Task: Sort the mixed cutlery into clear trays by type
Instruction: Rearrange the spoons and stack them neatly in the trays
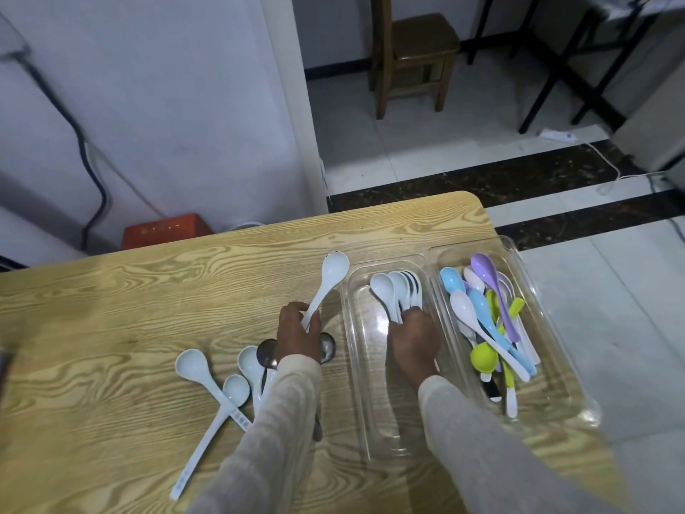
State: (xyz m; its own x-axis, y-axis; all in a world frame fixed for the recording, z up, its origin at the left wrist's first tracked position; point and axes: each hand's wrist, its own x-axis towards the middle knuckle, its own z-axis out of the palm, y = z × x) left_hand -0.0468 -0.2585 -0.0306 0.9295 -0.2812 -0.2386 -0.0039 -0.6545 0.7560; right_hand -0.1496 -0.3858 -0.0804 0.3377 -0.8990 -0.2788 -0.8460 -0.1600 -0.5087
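Head view: the tabletop (pixel 111 309) is seen from above, with both sleeved arms reaching in from the near edge.
Left hand (pixel 298 330): clamped on the handle of a white spoon (pixel 330 280); the spoon is held tilted, its bowl pointing far and right, just left of the trays.
Right hand (pixel 413 337): placed inside the left tray (pixel 370 421), fingers curled over the handles of the spoon stack (pixel 394 291).
Spoon stack: white spoons are nested together at the far end of the left tray, bowls pointing far.
Right tray (pixel 556 383): set touching the left tray, at the right edge of the tabletop; coloured spoons (pixel 482 313) in blue, purple, green and white are piled in it.
Loose spoons (pixel 196 369): several white ones are left crossed on the tabletop, near and left of the left hand.
Metal spoons (pixel 267 352): two bowls are seen beside the left wrist, partly hidden by it.
Background: a wooden chair (pixel 411 57) is seen on the tiled floor far right; a red box (pixel 166 230) and a dark cable (pixel 89 168) are seen by the wall far left.
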